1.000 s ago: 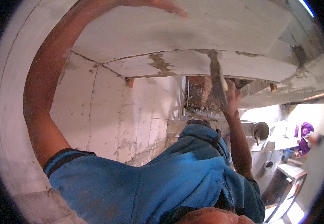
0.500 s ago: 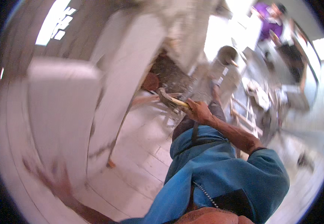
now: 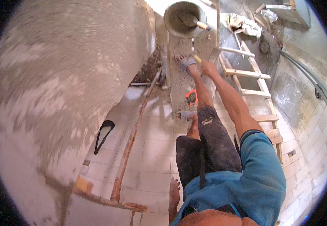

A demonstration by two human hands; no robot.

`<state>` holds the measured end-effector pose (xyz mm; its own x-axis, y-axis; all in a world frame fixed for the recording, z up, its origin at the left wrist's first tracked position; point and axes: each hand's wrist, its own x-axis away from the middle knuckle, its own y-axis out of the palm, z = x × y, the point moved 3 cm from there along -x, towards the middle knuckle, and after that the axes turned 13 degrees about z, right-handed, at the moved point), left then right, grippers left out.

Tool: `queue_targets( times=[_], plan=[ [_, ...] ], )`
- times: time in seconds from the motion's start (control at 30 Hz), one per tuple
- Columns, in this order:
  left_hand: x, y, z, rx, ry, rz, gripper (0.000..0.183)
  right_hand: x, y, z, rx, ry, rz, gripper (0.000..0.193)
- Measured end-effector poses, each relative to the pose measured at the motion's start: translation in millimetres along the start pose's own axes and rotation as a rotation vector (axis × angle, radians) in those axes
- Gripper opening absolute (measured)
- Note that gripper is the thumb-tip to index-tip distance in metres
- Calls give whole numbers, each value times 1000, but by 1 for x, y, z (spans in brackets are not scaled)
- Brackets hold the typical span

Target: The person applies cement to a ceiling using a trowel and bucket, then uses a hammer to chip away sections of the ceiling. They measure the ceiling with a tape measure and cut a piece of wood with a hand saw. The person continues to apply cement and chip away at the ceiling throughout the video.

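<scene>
My right hand [image 3: 208, 69] is wrapped round the yellow handle of a hammer [image 3: 196, 59], beside my slippered front foot [image 3: 188, 63]. The hammer's head is hard to make out from here. Low in the picture, my left hand [image 3: 174, 188] hangs beside my body, apparently holding nothing, its fingers partly showing. Ahead of the right hand, a bucket [image 3: 184, 36] of grey mortar stands on the planks [image 3: 182, 84], with a trowel [image 3: 202, 25] in it, handle upward. Between my feet lies an orange-edged object [image 3: 191, 97] smeared with mortar.
A rough plastered wall [image 3: 65, 67] fills the left side. Below the planks, a long wooden pole [image 3: 127, 150] slants across the tiled floor, near a black strap [image 3: 99, 139]. On the right are a wooden ladder [image 3: 263, 84], a pale sack [image 3: 246, 25] and pipes [image 3: 310, 77] along the wall.
My view has swung toward the planks and bucket. My left hand has left the white wall surface and dropped to my side. The hammer has moved down beside my foot, still in my right hand.
</scene>
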<state>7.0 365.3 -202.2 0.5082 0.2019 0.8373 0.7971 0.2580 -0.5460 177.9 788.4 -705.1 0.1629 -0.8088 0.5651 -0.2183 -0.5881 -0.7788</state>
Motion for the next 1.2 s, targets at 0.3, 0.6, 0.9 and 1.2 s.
queue_targets(
  times=[0.3, 0.6, 0.9, 1.2],
  plan=[
    [-34, 21, 40, -58, -281, -64, 62, -110, 72, 56, -58, 162, -205, 33],
    [-39, 5, 24, 158, -398, -106, 66, -104, -150, 53, -302, 187, 622, 30],
    [-25, 5, 91, 137, -79, 9, 62, -229, -412, -35, 570, -139, 943, 35],
    [-40, 1, 55, 172, 221, 127, 51, -182, -458, -40, 37, -224, 1002, 44]
  ],
)
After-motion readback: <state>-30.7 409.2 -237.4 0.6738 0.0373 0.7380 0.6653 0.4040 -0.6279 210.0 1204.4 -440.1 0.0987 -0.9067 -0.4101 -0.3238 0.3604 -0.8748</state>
